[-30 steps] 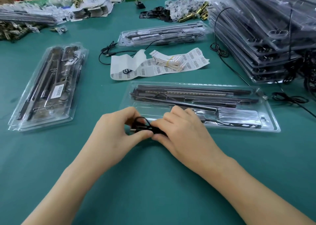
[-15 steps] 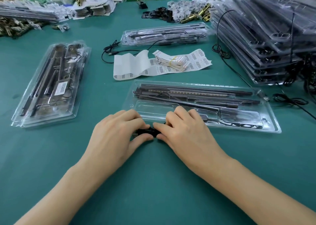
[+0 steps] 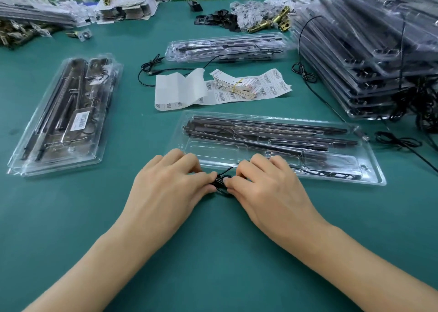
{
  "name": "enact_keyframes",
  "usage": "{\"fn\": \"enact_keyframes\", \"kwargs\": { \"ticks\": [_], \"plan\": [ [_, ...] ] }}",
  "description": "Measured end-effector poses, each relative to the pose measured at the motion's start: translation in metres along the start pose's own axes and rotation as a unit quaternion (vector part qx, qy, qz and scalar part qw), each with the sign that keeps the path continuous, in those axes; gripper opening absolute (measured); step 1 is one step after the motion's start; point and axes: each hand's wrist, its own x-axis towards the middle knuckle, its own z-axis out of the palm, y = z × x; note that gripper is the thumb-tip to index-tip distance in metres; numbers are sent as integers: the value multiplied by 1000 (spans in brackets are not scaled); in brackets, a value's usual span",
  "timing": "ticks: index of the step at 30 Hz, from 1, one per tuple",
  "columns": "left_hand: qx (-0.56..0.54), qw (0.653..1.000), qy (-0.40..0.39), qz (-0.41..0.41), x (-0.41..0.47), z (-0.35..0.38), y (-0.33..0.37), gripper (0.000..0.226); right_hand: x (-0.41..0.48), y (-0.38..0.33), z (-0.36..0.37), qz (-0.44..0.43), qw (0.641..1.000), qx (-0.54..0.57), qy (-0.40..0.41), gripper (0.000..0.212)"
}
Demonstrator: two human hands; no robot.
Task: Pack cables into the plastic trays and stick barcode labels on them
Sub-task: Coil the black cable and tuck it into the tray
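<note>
Across the teal, felt-like desk (image 3: 213, 252), a tall stack of trays (image 3: 369, 58) in glossy clear plastic is leaning at the right, with thin black cords trailing from it. Near the middle, an open tray (image 3: 376, 176) with moulded rectangular pockets is lying lengthwise, carrying long dark metal bars. At the left, a labelled tray (image 3: 64, 112) is showing a white barcode sticker (image 3: 80, 121), its print too small to read. Beyond the open tray, curling white label strips (image 3: 237, 86) are lying with rows of barcodes. Just before the open tray's near rim, the left hand (image 3: 166, 188) and right hand (image 3: 267, 188) are meeting, each grip closing its curled fingers and thumb on a small coiled black cable (image 3: 221, 181), which is resting on the desk.
</note>
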Motion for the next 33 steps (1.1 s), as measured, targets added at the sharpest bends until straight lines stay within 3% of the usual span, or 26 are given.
{"fn": "enact_keyframes", "kwargs": {
  "ticks": [3, 6, 12, 19, 33],
  "plan": [
    [-7, 1000, 0, 11, 3, 1, 4, 5, -6, 0, -3, -16, 1000, 11, 1, 7],
    [-38, 999, -24, -21, 5, -2, 3, 6, -7, 7, -9, -24, 999, 36, -9, 17],
    [-52, 996, -42, -61, 9, -2, 6, 7, 6, 40, -17, 78, 991, 101, -26, 36],
    [-32, 999, 4, -22, -1, 3, 7, 7, 4, 38, -5, 99, 986, 134, 20, 11],
    [-76, 996, -1, 41, 7, 5, -10, 7, 4, 33, 4, 173, 966, 181, 61, 14]
  ]
}}
